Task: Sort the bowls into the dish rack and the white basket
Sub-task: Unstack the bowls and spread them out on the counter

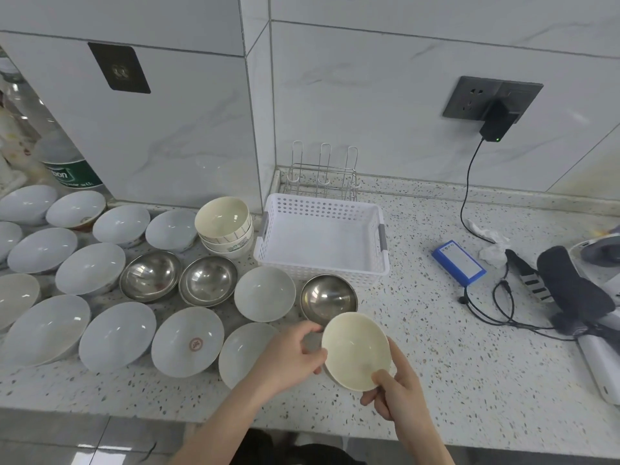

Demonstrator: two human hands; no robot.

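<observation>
We hold a cream bowl above the counter edge, right hand pinching its near rim, left hand curled at its left side; white basket and dish rack stand beyond

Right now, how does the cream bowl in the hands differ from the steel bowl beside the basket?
The cream bowl is matte off-white; the steel bowl is shiny metal. The cream bowl is tilted, held by the left hand and right hand; the steel bowl rests on the counter, untouched. Both are round and empty.
</observation>
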